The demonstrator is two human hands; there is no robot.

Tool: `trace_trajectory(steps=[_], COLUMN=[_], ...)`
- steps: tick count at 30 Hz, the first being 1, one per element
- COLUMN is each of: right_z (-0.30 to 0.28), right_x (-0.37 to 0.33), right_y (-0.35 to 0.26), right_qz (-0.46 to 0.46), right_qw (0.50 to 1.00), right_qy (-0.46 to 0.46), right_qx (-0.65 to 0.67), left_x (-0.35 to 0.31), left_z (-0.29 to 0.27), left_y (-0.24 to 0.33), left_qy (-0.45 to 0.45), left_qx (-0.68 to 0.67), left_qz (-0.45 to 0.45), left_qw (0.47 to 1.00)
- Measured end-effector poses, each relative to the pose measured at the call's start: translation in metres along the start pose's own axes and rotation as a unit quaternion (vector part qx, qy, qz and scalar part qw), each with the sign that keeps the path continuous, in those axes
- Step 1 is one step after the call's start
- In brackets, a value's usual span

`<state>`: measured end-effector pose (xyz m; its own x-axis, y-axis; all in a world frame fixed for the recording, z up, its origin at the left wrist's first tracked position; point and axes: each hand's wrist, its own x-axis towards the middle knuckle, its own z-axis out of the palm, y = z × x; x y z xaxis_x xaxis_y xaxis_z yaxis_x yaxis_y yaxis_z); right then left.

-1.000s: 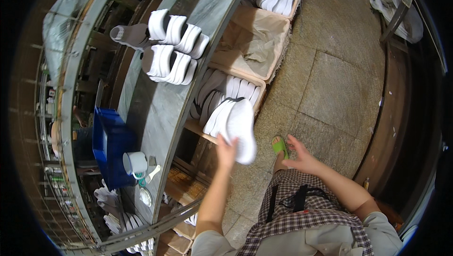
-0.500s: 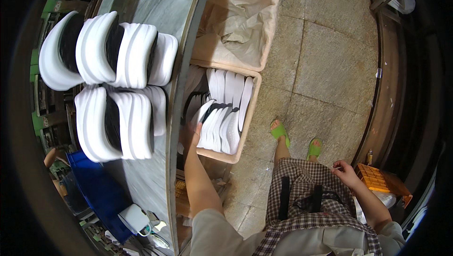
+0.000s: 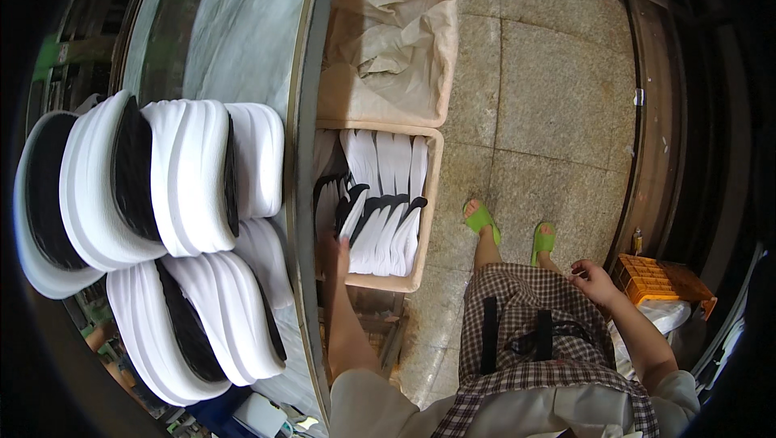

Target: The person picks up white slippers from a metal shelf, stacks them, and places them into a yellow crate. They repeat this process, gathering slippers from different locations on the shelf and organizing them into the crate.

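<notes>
My left hand (image 3: 335, 255) reaches down into a cream-rimmed crate (image 3: 432, 220) beside the table. Its thumb lies against the near end of a white shoe sole (image 3: 352, 216) with a dark upper side, and the hand seems closed on it. The other fingers are hidden. More white soles (image 3: 388, 236) stand packed on edge in two rows in this crate. My right hand (image 3: 596, 283) hangs by my checked apron (image 3: 517, 292), fingers loosely curled, with nothing visible in them. At left, thick white soles with black faces (image 3: 190, 171) form two nested rows over the table.
The grey tabletop (image 3: 242, 42) has a raised metal edge (image 3: 305, 115) along the crates. Beyond the filled crate stands a cloth-lined crate (image 3: 388, 50). An orange basket (image 3: 659, 276) sits at lower right. Stone floor (image 3: 566, 90) lies to the right.
My view has shifted: the rows of soles on the left look larger and lower. The left hand and its sole sit slightly lower, with the sole closer to the packed row.
</notes>
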<state>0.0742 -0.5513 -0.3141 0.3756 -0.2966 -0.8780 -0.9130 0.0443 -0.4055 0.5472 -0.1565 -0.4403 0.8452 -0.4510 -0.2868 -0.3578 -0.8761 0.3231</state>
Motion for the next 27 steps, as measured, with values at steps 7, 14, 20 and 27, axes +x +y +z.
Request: trace_trajectory(steps=[7,14,20,27], right_z=[0.003,-0.010,-0.029,-0.072], right_x=[0.005,-0.004,0.000,0.009], right_y=[-0.013,-0.015,0.000,0.042], right_qz=[-0.067,-0.094,-0.120,-0.081], right_qw=[0.998,0.995,0.991,0.983], right_qy=[0.008,0.016,0.028,0.064], right_qx=[-0.012,-0.030,-0.056,-0.150], left_x=[-0.009,-0.032,-0.140,-0.195], left_z=[0.000,0.001,-0.065,-0.343], left_y=[0.030,0.017,0.164,0.264], left_qy=[0.069,0.158,-0.279,0.029], left_qx=[-0.099,0.117,-0.262,-0.609], left_qz=[-0.062,-0.074,-0.058,0.247], left_qw=[0.991,0.978,0.922,0.753])
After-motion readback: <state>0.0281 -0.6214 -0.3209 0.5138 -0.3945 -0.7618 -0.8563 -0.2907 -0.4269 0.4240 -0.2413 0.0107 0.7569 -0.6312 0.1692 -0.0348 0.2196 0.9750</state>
